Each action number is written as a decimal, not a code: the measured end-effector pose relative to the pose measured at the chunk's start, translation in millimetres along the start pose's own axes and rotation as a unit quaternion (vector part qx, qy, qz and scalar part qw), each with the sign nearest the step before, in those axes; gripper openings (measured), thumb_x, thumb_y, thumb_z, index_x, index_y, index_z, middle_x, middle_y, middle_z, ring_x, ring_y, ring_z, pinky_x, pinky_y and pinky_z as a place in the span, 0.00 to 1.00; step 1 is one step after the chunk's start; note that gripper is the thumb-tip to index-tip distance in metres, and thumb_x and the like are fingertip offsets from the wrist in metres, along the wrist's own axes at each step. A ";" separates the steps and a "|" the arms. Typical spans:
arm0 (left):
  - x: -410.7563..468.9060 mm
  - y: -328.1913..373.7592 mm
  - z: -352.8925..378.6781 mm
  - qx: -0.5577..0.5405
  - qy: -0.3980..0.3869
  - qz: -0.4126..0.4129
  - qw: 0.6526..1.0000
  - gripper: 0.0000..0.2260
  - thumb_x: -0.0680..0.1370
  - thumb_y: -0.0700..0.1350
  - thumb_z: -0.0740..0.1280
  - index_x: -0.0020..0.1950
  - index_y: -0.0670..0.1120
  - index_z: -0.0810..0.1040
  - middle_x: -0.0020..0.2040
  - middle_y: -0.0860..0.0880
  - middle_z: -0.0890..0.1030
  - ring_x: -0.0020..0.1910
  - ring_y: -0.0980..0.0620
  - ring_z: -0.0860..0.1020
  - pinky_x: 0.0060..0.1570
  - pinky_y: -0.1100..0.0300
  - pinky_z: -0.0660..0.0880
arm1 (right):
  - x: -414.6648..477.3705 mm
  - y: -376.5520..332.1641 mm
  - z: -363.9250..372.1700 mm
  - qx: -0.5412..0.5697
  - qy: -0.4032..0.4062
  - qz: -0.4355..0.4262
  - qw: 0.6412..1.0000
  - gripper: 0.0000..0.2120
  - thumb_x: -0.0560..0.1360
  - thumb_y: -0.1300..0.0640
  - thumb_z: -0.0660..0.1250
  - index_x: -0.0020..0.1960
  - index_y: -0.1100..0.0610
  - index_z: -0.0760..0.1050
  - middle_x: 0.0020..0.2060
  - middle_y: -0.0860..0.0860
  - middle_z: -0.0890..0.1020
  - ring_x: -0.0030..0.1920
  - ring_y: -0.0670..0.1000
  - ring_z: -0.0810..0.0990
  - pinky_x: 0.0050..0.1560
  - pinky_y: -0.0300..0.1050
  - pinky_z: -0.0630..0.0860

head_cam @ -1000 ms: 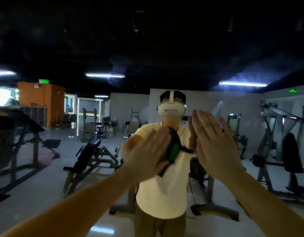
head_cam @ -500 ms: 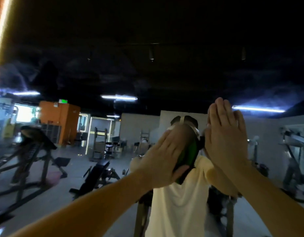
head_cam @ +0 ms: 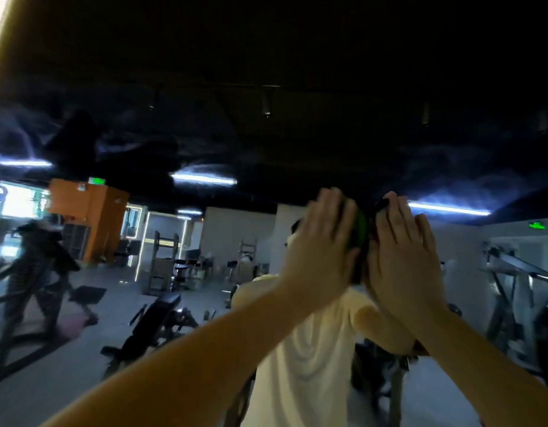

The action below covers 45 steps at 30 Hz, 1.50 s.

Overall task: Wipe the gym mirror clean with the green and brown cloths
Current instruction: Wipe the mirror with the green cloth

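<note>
Green cloth pinned to the mirror under the left hand, fingers straight and together; right hand, fingers flat, presses the brown cloth just beside. Hazy smears across the upper glass, so plenty left to wipe, I'd judge.

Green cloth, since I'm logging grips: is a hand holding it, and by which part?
Not gripped: the left hand presses the green cloth to the mirror under its palm and straight fingers; only its edge shows.

Dim, motion-blurred, ceiling tube lights glaring
</note>
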State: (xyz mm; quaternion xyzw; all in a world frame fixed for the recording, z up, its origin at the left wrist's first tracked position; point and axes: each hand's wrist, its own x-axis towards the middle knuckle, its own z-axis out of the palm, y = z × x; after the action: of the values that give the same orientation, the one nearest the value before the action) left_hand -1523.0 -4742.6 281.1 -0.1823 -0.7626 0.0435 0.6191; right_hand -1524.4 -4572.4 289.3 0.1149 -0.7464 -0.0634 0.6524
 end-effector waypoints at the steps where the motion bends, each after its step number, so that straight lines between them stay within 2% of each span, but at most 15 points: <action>1: -2.7 8.5 1.4 -0.006 -0.018 0.043 0.999 0.31 0.87 0.56 0.49 0.84 0.41 0.46 0.84 0.37 0.45 0.83 0.40 0.41 0.81 0.42 0.48 | -0.7 2.4 -0.8 -0.002 -0.003 -0.005 1.000 0.31 0.83 0.50 0.48 0.81 0.66 0.57 0.82 0.62 0.56 0.82 0.60 0.53 0.79 0.64 0.57; 3: -8.0 -5.1 -4.9 0.014 -0.043 0.094 0.995 0.31 0.87 0.57 0.49 0.85 0.41 0.47 0.84 0.38 0.46 0.84 0.41 0.42 0.81 0.43 0.47 | -1.0 5.4 -2.9 -0.008 -0.014 -0.012 1.000 0.31 0.83 0.49 0.48 0.82 0.65 0.56 0.82 0.61 0.55 0.83 0.59 0.53 0.79 0.64 0.57; 5: -13.6 -42.2 -18.1 0.041 -0.046 0.062 0.996 0.34 0.86 0.61 0.50 0.85 0.43 0.46 0.85 0.39 0.45 0.84 0.41 0.42 0.82 0.43 0.48 | 0.6 4.1 -6.0 -0.008 -0.019 -0.007 1.000 0.31 0.84 0.49 0.46 0.81 0.66 0.56 0.82 0.61 0.56 0.82 0.60 0.54 0.79 0.64 0.58; 7: -24.9 -94.7 -29.2 0.048 -0.029 -0.062 0.996 0.37 0.84 0.64 0.51 0.85 0.44 0.44 0.85 0.41 0.44 0.84 0.41 0.43 0.82 0.44 0.47 | 1.6 -6.9 -8.4 -0.009 -0.019 0.014 1.000 0.32 0.83 0.49 0.45 0.81 0.67 0.56 0.82 0.62 0.57 0.82 0.61 0.55 0.79 0.65 0.57; 10: -55.1 -176.7 -47.6 0.045 0.007 -0.253 0.966 0.38 0.84 0.65 0.45 0.84 0.40 0.46 0.84 0.37 0.47 0.83 0.37 0.47 0.81 0.40 0.50 | 2.3 -24.2 -8.1 -0.005 -0.019 0.056 0.998 0.33 0.83 0.47 0.46 0.81 0.67 0.55 0.81 0.63 0.56 0.82 0.62 0.55 0.79 0.66 0.55; 13: -78.9 -227.5 -61.2 0.057 -0.010 -0.326 0.943 0.40 0.84 0.65 0.41 0.82 0.33 0.50 0.81 0.29 0.53 0.81 0.31 0.53 0.78 0.36 0.57 | 2.3 -31.2 -7.0 -0.005 -0.019 0.067 0.998 0.36 0.84 0.42 0.43 0.82 0.68 0.53 0.82 0.63 0.54 0.82 0.62 0.53 0.80 0.65 0.51; 18: -55.3 -186.1 -48.8 0.038 0.012 -0.265 0.964 0.38 0.84 0.62 0.42 0.83 0.34 0.46 0.83 0.34 0.47 0.83 0.36 0.45 0.82 0.42 0.46 | 1.6 -29.1 -5.9 0.003 -0.016 0.062 0.998 0.38 0.84 0.40 0.38 0.82 0.67 0.54 0.82 0.63 0.55 0.82 0.61 0.53 0.80 0.64 0.51; 22: -25.8 -105.0 -26.4 0.010 0.015 -0.167 0.986 0.36 0.85 0.61 0.45 0.83 0.36 0.43 0.84 0.36 0.43 0.83 0.39 0.41 0.82 0.43 0.44 | -10.8 -14.7 -25.8 0.020 -0.008 0.003 1.000 0.33 0.85 0.44 0.44 0.79 0.66 0.63 0.79 0.61 0.63 0.80 0.60 0.61 0.79 0.64 0.57; 25: -7.6 -44.2 -12.4 0.016 0.001 -0.090 0.996 0.36 0.85 0.61 0.45 0.83 0.36 0.43 0.84 0.36 0.43 0.83 0.40 0.41 0.82 0.43 0.46 | -31.2 24.1 -46.0 0.034 0.002 -0.021 0.999 0.29 0.85 0.48 0.47 0.78 0.64 0.65 0.79 0.60 0.66 0.79 0.59 0.64 0.77 0.67 0.62; 31: 39.3 54.3 6.3 -0.019 0.009 -0.130 0.991 0.36 0.85 0.62 0.43 0.84 0.38 0.43 0.84 0.38 0.43 0.84 0.41 0.41 0.82 0.44 0.46 | -83.9 159.3 -58.0 -0.001 -0.015 0.036 0.999 0.28 0.86 0.49 0.47 0.77 0.65 0.67 0.78 0.61 0.66 0.79 0.61 0.64 0.76 0.67 0.63; 34: 62.0 109.6 17.0 -0.020 0.012 -0.115 0.993 0.35 0.86 0.60 0.46 0.84 0.38 0.42 0.84 0.38 0.43 0.84 0.41 0.41 0.82 0.46 0.42 | -95.2 193.6 -47.4 0.001 -0.013 0.029 0.999 0.27 0.85 0.51 0.49 0.76 0.66 0.68 0.77 0.62 0.68 0.78 0.62 0.66 0.74 0.70 0.65; 36: 77.0 160.4 26.1 -0.016 0.016 -0.085 0.996 0.34 0.86 0.58 0.48 0.84 0.38 0.42 0.84 0.38 0.43 0.83 0.42 0.41 0.82 0.47 0.40 | -98.5 208.7 -38.9 0.009 -0.010 0.011 1.000 0.28 0.83 0.52 0.50 0.76 0.67 0.68 0.77 0.62 0.68 0.77 0.62 0.66 0.74 0.69 0.66; 39: 90.1 217.5 38.3 -0.006 -0.003 0.006 1.000 0.31 0.87 0.56 0.47 0.84 0.39 0.43 0.84 0.38 0.44 0.84 0.42 0.41 0.82 0.45 0.44 | -105.6 216.5 -25.8 0.028 -0.011 0.000 1.000 0.30 0.81 0.50 0.52 0.79 0.64 0.64 0.79 0.60 0.64 0.80 0.60 0.62 0.77 0.65 0.63; 42: 87.5 214.6 36.7 0.022 -0.025 0.062 0.998 0.30 0.87 0.55 0.47 0.84 0.39 0.45 0.84 0.39 0.47 0.84 0.43 0.43 0.82 0.46 0.44 | -110.8 211.4 -16.7 0.044 -0.003 0.013 0.999 0.31 0.80 0.52 0.57 0.80 0.64 0.60 0.80 0.61 0.61 0.82 0.60 0.57 0.78 0.66 0.59; 45: 64.0 167.5 26.0 0.052 -0.036 0.019 0.998 0.33 0.86 0.59 0.48 0.84 0.41 0.43 0.85 0.41 0.44 0.84 0.44 0.41 0.82 0.47 0.42 | -110.8 200.2 -16.3 0.026 -0.031 0.039 0.998 0.30 0.84 0.51 0.49 0.82 0.64 0.55 0.82 0.62 0.55 0.83 0.59 0.51 0.80 0.64 0.53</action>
State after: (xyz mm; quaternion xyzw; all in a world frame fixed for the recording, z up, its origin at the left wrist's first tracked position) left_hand -1521.1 -4561.5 285.6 -0.1630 -0.7773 0.1016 0.5991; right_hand -1512.5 -4350.0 234.2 0.1003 -0.7718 -0.0219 0.6276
